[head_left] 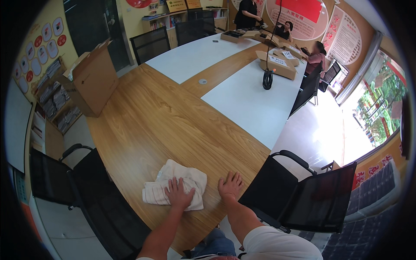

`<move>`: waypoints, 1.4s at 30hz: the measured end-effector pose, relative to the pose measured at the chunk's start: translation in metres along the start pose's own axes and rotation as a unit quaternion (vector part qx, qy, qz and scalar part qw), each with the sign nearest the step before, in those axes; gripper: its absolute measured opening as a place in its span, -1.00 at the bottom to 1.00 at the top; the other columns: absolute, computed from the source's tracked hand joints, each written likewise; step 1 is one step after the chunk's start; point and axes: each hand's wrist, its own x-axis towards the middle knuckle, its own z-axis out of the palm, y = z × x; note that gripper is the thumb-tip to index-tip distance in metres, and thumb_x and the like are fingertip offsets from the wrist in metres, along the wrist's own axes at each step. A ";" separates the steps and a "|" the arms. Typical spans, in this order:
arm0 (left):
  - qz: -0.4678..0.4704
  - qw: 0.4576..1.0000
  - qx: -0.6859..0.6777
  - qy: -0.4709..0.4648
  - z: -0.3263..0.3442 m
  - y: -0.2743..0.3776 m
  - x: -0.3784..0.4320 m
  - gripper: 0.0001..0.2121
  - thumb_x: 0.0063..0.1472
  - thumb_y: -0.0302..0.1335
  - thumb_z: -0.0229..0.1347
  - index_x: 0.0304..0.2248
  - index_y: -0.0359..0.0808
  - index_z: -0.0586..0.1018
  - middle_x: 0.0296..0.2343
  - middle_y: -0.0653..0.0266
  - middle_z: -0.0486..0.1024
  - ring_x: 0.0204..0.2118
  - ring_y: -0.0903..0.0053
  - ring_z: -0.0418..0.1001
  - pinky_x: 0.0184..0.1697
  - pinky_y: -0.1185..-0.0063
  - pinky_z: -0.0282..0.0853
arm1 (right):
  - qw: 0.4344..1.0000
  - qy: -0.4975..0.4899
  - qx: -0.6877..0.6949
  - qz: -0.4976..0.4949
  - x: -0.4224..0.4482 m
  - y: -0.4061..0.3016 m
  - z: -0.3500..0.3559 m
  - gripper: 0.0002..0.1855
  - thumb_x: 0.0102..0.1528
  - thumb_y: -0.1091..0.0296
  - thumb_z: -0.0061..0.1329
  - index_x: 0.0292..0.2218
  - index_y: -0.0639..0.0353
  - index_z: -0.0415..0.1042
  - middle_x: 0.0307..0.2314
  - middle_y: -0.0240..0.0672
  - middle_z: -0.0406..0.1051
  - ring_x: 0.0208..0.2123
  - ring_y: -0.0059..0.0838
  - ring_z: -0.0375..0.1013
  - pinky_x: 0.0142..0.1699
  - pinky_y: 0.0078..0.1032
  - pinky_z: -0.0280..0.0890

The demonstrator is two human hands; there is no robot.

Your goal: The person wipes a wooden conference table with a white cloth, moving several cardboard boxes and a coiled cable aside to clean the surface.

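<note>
A folded white cloth point(188, 175) with thin stripes along one edge lies on the near end of a wood-grain conference table point(162, 126). My left hand point(179, 194) rests palm down on top of it, fingers spread and not curled around the fabric. To the right, apart from the cloth, my right hand point(230, 186) lies flat on the bare wood near the table's edge. Nothing shows in that hand, though its palm is hidden.
A tall open cardboard box point(94, 81) stands at the left edge. Black mesh chairs point(320, 196) flank the table. A coiled black cable point(267, 79) hangs above a white panel. Beyond it are several opened cartons point(279, 66) and people, including one seated person point(317, 58).
</note>
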 end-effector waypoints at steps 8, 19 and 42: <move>-0.027 0.999 -0.018 0.014 -0.007 -0.028 0.017 -0.26 0.03 0.07 0.12 0.12 -0.21 0.34 0.18 0.02 0.15 0.27 0.10 0.00 0.21 -0.04 -0.20 | 1.000 -0.017 0.013 0.001 0.001 -0.002 -0.004 -0.30 0.12 -0.09 -0.23 0.19 0.08 0.16 0.22 0.04 -0.05 0.29 0.00 -0.16 0.29 0.05 -0.30; -0.085 0.996 -0.004 0.013 -0.029 -0.041 -0.038 -0.29 0.03 -0.03 0.16 0.10 -0.26 0.34 0.17 -0.04 0.14 0.26 0.05 -0.02 0.20 -0.03 -0.17 | 1.000 -0.025 0.010 0.004 0.000 -0.003 -0.001 -0.30 0.11 -0.09 -0.24 0.20 0.07 0.15 0.22 0.04 -0.05 0.29 0.00 -0.17 0.29 0.05 -0.29; 0.052 0.998 -0.028 0.017 0.007 0.012 0.010 -0.33 0.04 0.02 0.12 0.07 -0.21 0.39 0.14 -0.01 0.22 0.23 0.06 0.07 0.17 -0.06 -0.10 | 1.000 -0.026 -0.005 0.008 0.000 -0.004 -0.004 -0.27 0.09 -0.13 -0.19 0.19 0.06 0.17 0.21 0.05 -0.01 0.28 -0.01 -0.12 0.28 0.06 -0.28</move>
